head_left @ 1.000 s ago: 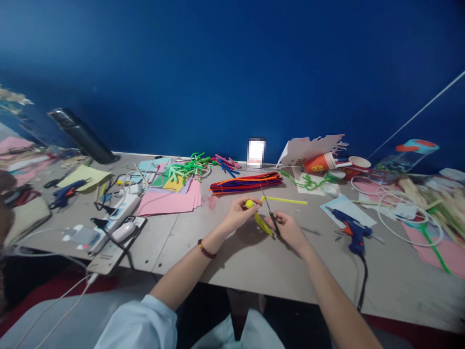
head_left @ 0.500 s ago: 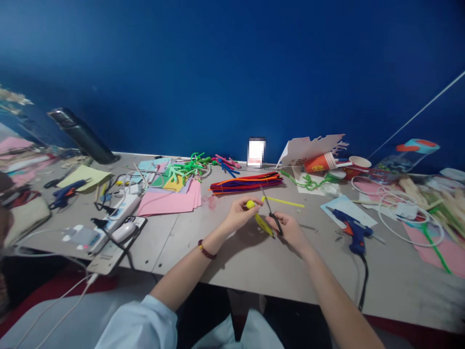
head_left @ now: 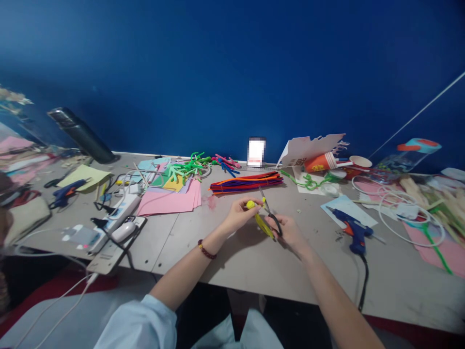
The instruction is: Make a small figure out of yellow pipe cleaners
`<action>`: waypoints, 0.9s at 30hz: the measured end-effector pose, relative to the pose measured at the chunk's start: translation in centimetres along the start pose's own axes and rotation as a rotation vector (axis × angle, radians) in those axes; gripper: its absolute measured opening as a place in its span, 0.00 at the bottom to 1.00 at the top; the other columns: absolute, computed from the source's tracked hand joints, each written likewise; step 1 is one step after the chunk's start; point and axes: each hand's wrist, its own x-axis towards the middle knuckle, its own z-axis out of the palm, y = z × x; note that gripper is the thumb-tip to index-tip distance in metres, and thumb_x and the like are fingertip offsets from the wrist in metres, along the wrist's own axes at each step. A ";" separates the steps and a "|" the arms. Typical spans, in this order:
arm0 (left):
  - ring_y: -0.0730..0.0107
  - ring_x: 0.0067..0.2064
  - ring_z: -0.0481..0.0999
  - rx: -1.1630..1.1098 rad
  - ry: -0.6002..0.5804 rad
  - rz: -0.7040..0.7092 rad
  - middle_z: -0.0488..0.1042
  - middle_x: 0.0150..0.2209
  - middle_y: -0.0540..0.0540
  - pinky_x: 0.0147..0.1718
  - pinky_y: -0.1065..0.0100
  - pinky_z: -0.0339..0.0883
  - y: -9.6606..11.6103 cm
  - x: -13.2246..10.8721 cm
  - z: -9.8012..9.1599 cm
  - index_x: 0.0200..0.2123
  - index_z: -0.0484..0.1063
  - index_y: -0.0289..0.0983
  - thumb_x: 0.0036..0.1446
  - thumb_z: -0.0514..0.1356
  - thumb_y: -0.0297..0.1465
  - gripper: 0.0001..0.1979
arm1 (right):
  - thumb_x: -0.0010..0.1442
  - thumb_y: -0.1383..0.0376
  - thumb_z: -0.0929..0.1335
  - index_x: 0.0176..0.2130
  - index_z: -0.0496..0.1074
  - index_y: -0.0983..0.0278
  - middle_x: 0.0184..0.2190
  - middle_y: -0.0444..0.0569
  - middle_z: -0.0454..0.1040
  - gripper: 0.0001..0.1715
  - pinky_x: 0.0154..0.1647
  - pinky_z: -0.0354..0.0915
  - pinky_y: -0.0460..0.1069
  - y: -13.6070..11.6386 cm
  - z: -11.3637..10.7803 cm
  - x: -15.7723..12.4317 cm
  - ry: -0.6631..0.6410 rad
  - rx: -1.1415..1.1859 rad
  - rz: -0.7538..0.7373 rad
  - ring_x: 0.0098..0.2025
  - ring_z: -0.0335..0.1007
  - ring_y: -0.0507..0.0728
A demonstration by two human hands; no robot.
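Observation:
My left hand (head_left: 238, 214) is closed on a yellow pipe cleaner piece (head_left: 250, 204), which is curled into a small ball at the fingertips. More yellow strands (head_left: 263, 226) hang down below the fingers toward the right. My right hand (head_left: 288, 231) grips black-handled scissors (head_left: 272, 214), their blades pointing up and away from me. The blades cross close by a short yellow end at the left fingertips. Behind both hands lies a tied bundle of red, orange and purple pipe cleaners (head_left: 247, 183).
On the right, a blue glue gun (head_left: 354, 230) rests partly on light-blue paper. Pink paper sheets (head_left: 170, 198), green pipe cleaners (head_left: 189, 167) and a white power strip (head_left: 119, 215) are on the left. A lit phone (head_left: 256, 152) and paper cups (head_left: 319, 163) stand along the back.
The long yellow length that stuck out right from the left fingertips is gone from view; only a short end shows. The scissor blades have moved slightly left and look more closed.

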 end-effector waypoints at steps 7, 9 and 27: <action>0.76 0.29 0.70 -0.089 -0.045 -0.049 0.75 0.34 0.44 0.28 0.73 0.64 -0.2 0.1 -0.4 0.35 0.76 0.34 0.44 0.67 0.37 0.16 | 0.48 0.44 0.67 0.22 0.63 0.63 0.12 0.39 0.64 0.25 0.11 0.44 0.42 -0.7 -0.2 -0.4 -0.093 0.087 0.034 0.11 0.47 0.44; 0.76 0.29 0.71 -0.095 -0.063 -0.060 0.76 0.34 0.44 0.28 0.73 0.64 -0.3 0.1 -0.5 0.36 0.76 0.34 0.44 0.67 0.38 0.16 | 0.49 0.44 0.66 0.22 0.63 0.63 0.12 0.39 0.63 0.26 0.10 0.43 0.42 -1.0 -0.1 -0.5 -0.099 0.095 0.042 0.11 0.47 0.44; 0.76 0.28 0.71 -0.103 -0.012 -0.085 0.76 0.32 0.44 0.26 0.73 0.62 0.1 0.2 -0.2 0.34 0.76 0.32 0.41 0.69 0.38 0.17 | 0.46 0.42 0.68 0.19 0.62 0.63 0.09 0.38 0.58 0.28 0.09 0.41 0.42 -0.2 0.1 -0.1 -0.016 0.123 0.033 0.10 0.45 0.44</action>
